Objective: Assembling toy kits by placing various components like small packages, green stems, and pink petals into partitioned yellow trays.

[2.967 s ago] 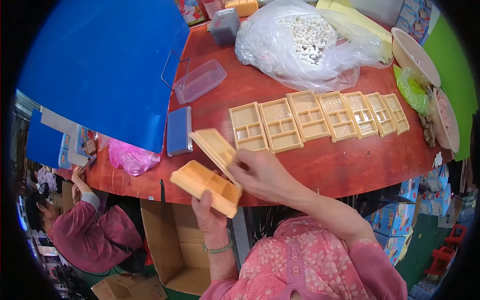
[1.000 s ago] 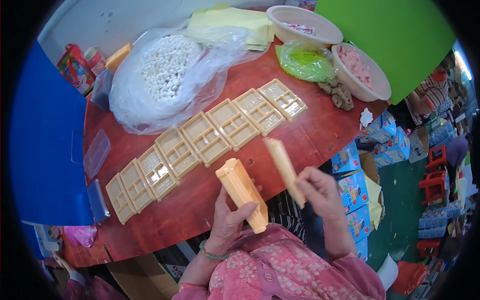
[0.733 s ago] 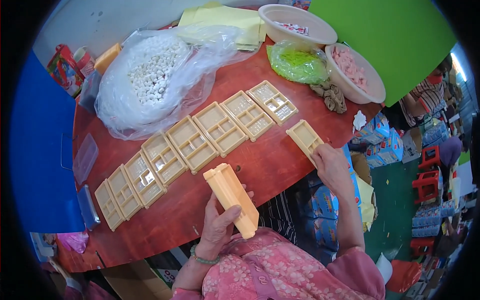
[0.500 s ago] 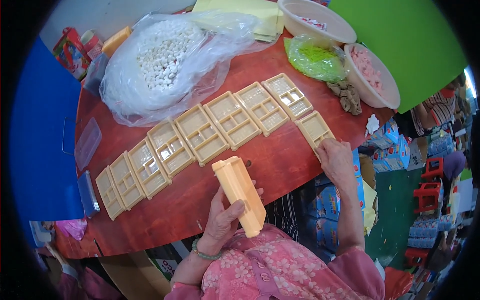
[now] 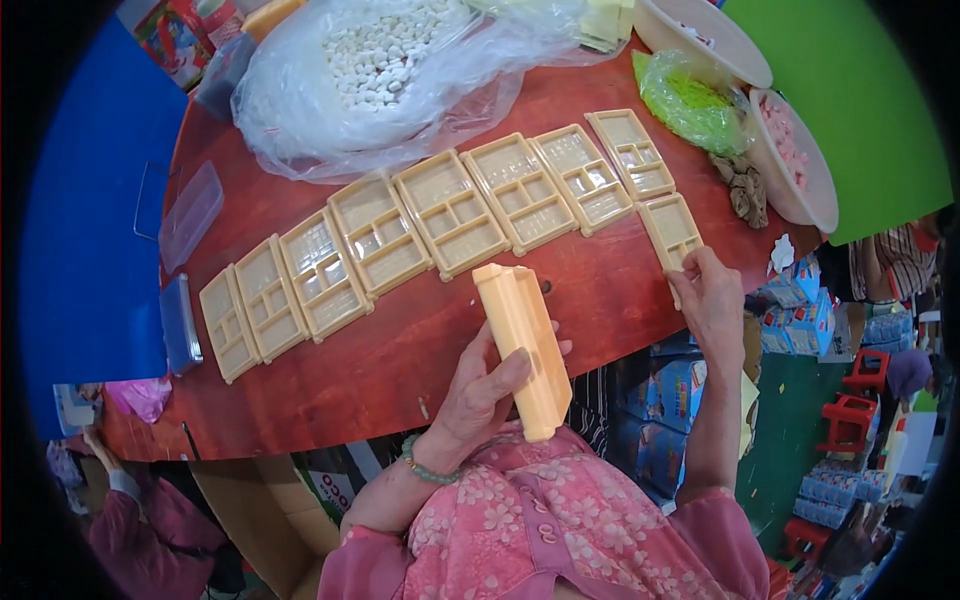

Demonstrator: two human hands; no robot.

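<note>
My left hand (image 5: 478,395) is wrapped around a pale orange plastic piece (image 5: 525,340), held up tilted in front of my body. Its long side faces up, and whether it is one tray or several nested is unclear. At the table's right edge, my right hand (image 5: 712,298) pinches the near end of a beige compartment tray (image 5: 665,220), partly covering it. That tray lies flat, its far end against the last tray (image 5: 630,145) of a curved row. Several similar trays (image 5: 440,185) stand side by side in that row, their divided compartments facing up.
A clear bag of white pieces (image 5: 290,110) lies behind the row. At the right are a bag of green pieces (image 5: 690,105), a brown cloth (image 5: 740,190) and a bowl (image 5: 818,185) of pink pieces. A clear plastic lid (image 5: 192,215) is at the left.
The view has shifted, so the tabletop sits higher in the picture. Both hands keep their holds; the right hand's tray now lies closer against the end of the row.
</note>
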